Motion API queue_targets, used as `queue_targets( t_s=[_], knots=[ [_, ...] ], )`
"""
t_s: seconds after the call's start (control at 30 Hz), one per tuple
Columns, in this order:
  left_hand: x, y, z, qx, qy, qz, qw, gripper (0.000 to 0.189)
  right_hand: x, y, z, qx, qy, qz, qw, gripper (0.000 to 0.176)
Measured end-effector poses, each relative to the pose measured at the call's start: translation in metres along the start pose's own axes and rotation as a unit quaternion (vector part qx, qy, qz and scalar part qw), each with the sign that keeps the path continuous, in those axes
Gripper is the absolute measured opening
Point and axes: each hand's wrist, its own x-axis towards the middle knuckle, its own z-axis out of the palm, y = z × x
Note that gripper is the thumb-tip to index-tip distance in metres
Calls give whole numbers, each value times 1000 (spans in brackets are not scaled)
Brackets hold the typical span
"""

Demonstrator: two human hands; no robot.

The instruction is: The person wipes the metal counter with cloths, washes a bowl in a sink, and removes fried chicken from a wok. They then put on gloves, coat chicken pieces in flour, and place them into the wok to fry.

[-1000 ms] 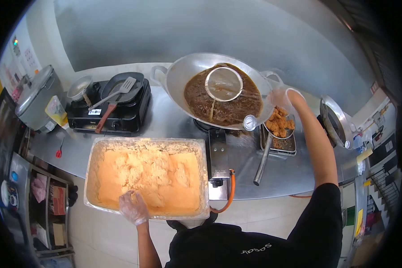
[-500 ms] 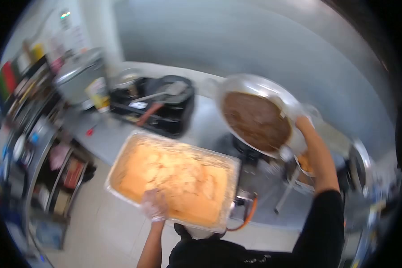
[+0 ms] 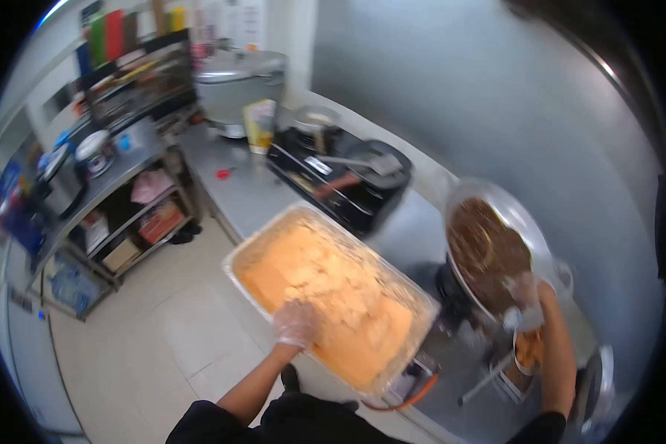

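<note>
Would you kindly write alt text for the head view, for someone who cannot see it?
A gloved left hand rests in a tray of orange floured pieces; the gloved right hand reaches over a wok of dark liquid.

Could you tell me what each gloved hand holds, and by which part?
Left hand rests on breading in the tray, right hand at the wok rim; grips cannot be told.

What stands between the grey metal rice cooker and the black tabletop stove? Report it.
A yellow carton, on the steel counter, in the head view.
</note>
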Motion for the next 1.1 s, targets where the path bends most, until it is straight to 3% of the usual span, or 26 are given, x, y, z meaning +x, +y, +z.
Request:
queue_targets(
  t_s=[0.07, 0.13, 0.17, 0.2, 0.27, 0.33, 0.37, 0.43, 0.47, 0.57, 0.67, 0.73, 0.8, 0.87, 1.03, 1.1],
  knots=[
    [-3, -3, 5, -45, 45, 25, 998, 26, -39, -33, -19, 46, 23, 24, 998, 26],
    [0, 4, 2, -4, 41, 30, 999, 24, -84, -71, -59, 46, 36, 49, 997, 28],
    [-2, 9, -4, -19, 53, 25, 998, 24, -87, -62, -49, 85, 37, 34, 995, 28],
    [0, 13, -10, -31, 69, 15, 997, 23, -107, -80, -66, 142, 64, 108, 982, 29],
    [-2, 15, -11, -31, 59, 13, 998, 23, -112, -69, -40, 259, 136, 177, 940, 34],
    [1, 13, -9, -32, 49, 7, 998, 23, -117, -54, -7, 262, 186, 180, 930, 34],
    [3, 11, -7, -33, 36, 6, 999, 24, -147, -73, -30, 292, 164, 271, 902, 33],
    [-2, 7, 1, -31, 5, -8, 999, 24, -175, -69, -5, 370, 174, 295, 864, 33],
    [-2, 9, -1, -24, -13, -21, 999, 24, -188, -59, 10, 407, 180, 307, 842, 33],
    [-3, 14, -3, -14, -11, -12, 1000, 23, -231, -28, 89, 545, 325, 262, 727, 33],
    [0, 19, -6, -27, -6, -20, 999, 20, -282, -17, 128, 433, 256, 317, 804, 32],
    [-1, 18, -5, -37, -5, -23, 999, 17, -308, -15, 186, 416, 257, 320, 812, 38],
    [-3, 14, 1, -51, 11, -25, 998, 15, -331, -33, 229, 409, 281, 343, 797, 36],
    [0, 2, 15, -28, 14, -13, 999, 15, -339, -33, 324, 327, 311, 391, 802, 35],
    [-1, -2, 19, -14, 47, 5, 999, 18, -365, -57, 435, 303, 86, 523, 792, 40],
    [-3, 2, 13, -53, 48, -7, 997, 19, -357, -61, 484, 322, 80, 569, 752, 41]
  ],
)
